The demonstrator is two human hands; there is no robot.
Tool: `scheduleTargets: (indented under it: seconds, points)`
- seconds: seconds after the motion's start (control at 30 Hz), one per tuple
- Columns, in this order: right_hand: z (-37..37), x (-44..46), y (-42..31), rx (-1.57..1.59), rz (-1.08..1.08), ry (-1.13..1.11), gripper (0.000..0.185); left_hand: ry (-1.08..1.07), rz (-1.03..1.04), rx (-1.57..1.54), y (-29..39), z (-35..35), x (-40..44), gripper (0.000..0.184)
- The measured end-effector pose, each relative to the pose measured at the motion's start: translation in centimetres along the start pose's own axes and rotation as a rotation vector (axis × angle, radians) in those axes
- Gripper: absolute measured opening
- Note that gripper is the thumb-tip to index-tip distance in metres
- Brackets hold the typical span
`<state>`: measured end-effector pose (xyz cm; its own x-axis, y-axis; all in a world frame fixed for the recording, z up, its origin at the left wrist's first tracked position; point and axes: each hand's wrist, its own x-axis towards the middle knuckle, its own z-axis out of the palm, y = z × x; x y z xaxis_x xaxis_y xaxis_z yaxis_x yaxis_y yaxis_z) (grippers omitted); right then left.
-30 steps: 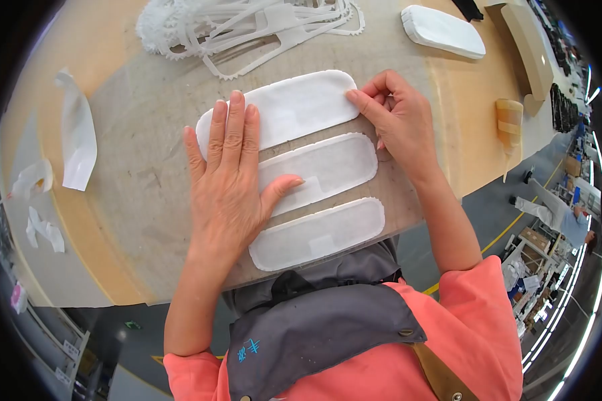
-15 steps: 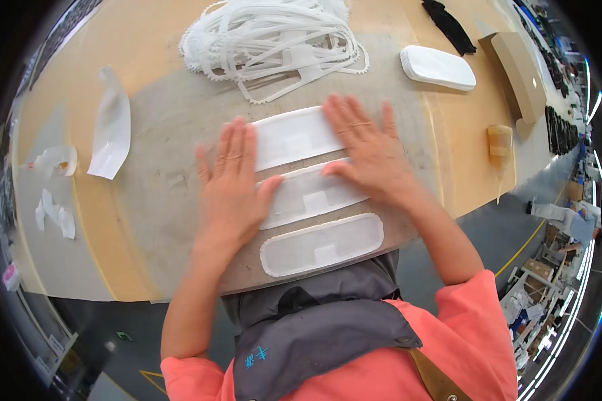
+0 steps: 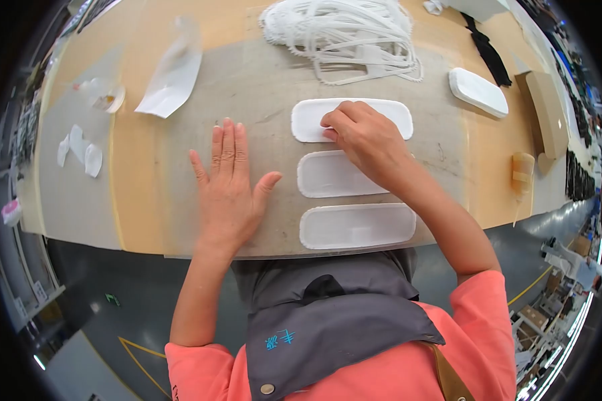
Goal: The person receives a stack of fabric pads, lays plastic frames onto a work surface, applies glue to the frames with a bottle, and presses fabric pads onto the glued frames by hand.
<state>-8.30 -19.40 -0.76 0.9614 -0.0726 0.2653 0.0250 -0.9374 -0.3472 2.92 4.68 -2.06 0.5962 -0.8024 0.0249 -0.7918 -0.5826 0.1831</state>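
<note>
Three white oblong pads lie one below another on the grey mat: a far pad (image 3: 308,121), a middle pad (image 3: 328,175) and a near pad (image 3: 358,226). My right hand (image 3: 368,137) is over the far pad, its fingertips pinched together at the pad's middle; whatever is between them is hidden. Its wrist covers part of the middle pad. My left hand (image 3: 233,190) lies flat on the mat (image 3: 180,160) to the left of the pads, fingers spread, touching none of them.
A heap of white toothed frames (image 3: 348,40) lies at the back. At the right are a stack of white pads (image 3: 478,92), a black strip (image 3: 488,53), a cardboard piece (image 3: 545,113) and an amber bottle (image 3: 522,170). White sheet (image 3: 174,77) and scraps (image 3: 83,150) lie left.
The view has shifted, so the table's things stand further right. My left hand has left the pads for the bare mat. My right hand, spread half a second ago, is now pinched over the far pad.
</note>
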Motion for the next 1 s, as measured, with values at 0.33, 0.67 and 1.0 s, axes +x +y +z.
scheduleTargets:
  seconds: [0.33, 0.67, 1.0]
  points:
    - [-1.4, 1.9, 1.9, 0.491, 0.261, -0.272, 0.011, 0.066, 0.096, -0.116, 1.7, -0.2, -0.2, 0.07]
    - [-11.4, -13.8, 19.2, 1.732, 0.301, 0.726, 0.046, -0.01, 0.052, -0.117, 1.5, -1.0, -1.3, 0.064]
    - [-16.1, -16.5, 13.9, -0.112, 0.518, 0.464, 0.013, -0.048, 0.083, -0.078, 3.8, -1.0, -0.3, 0.066]
